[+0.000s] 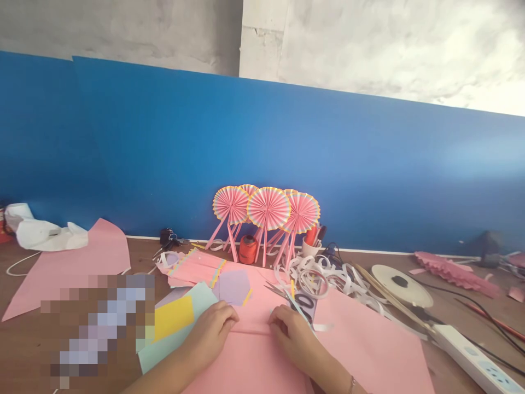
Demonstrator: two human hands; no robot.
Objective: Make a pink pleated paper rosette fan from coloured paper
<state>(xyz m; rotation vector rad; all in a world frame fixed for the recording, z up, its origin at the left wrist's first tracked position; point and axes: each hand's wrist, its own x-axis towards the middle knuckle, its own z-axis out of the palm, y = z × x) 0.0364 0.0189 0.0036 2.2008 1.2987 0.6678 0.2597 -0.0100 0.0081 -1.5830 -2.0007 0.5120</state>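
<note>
Blue board [262,164] first, as the largest element: it runs the full width behind the wooden table [24,350], yes?

— Correct. Next in size is the pink sheet [254,366], lying flat at the near edge of the table, directly under both hands. A second pink sheet [77,260] lies well apart at the left.

— And the hands?

— Left hand [213,331] and right hand [293,334] sit side by side on a fold across the pink sheet, fingers curled close, tips pressing the crease. Whether the thumbs grip beneath it cannot be told.

— Mid-sized items?

— Pink pleated fans [266,210] lean upright against the board. A white power strip [476,361] lies at the right. A pale green sheet [200,301] carrying a yellow piece [173,318] lies just beside the left hand.

— Smaller still?

— Curled white strips [328,276]; scissors [293,298] on the pink sheet just beyond the right hand; a lilac hexagon [234,286]; a red spool [248,249] beneath the fans.

— Any lettering?

— The blurred patch [98,323] at the left is unreadable.
</note>
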